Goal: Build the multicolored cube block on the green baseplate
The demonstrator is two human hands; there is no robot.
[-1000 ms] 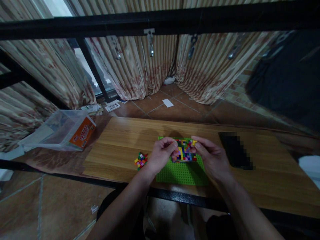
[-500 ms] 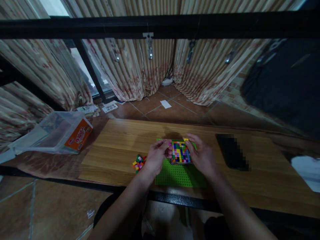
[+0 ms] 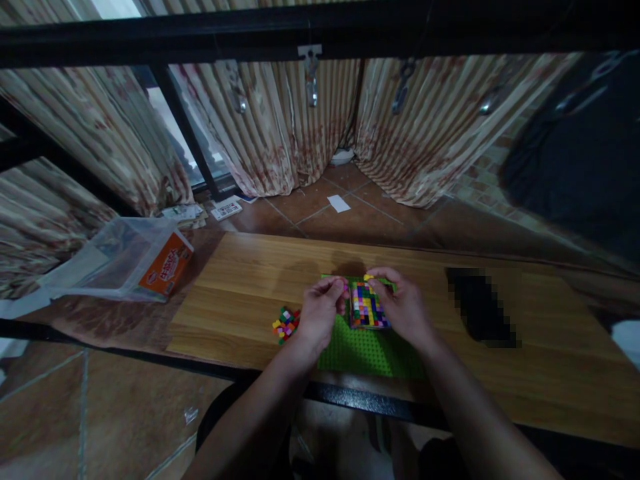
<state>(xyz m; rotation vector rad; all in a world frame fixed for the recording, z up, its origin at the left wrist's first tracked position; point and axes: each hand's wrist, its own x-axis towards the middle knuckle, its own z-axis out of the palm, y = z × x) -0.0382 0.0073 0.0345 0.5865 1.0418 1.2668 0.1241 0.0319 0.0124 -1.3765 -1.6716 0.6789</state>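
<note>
A block of many small multicoloured toy bricks (image 3: 369,308) stands on a green studded baseplate (image 3: 373,357). At its left edge my left hand (image 3: 321,312) is closed, with a pink brick (image 3: 345,285) pinched between thumb and fingertips. On the other side my right hand (image 3: 406,308) curls over the block's far right part. Its thumb and index finger grip a yellow brick (image 3: 369,277) near the far edge. Part of the block's right side is hidden by this hand. Left of the baseplate lies a loose pile of coloured bricks (image 3: 285,325), partly behind my left wrist.
The wooden table (image 3: 240,287) carries a dark, pixelated object (image 3: 483,310) at right. A clear plastic bin (image 3: 125,257) with an orange label stands beyond the table's left end. A black metal bar (image 3: 200,40) with hanging clips crosses above. Curtains (image 3: 280,133) hang behind.
The view has swung slightly, so the table and objects appear farther right. Both hands keep their pinches, with only slight finger movement around the block.
</note>
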